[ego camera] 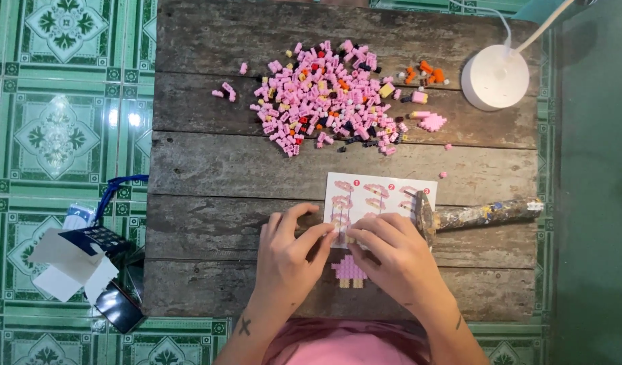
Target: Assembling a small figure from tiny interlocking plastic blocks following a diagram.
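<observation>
Pink little bricks make a small flat model [350, 270] that lies on the wooden table [209, 169], close to the person. Just past it, the left hand [287, 253] and right hand [395, 253] meet, fingertips pinched together on a tiny piece that is too small to make out. It looks very light and hard, and easy to drop, so a grip by its sides with 2 fingertips seems best. The model may snap apart if pushed hard. Under the hands lies a white instruction sheet [382, 192], with a hammer [473, 215] beside it. Farther off sits a big pile of pink bricks [324, 94], and a round white lamp base [495, 78]
</observation>
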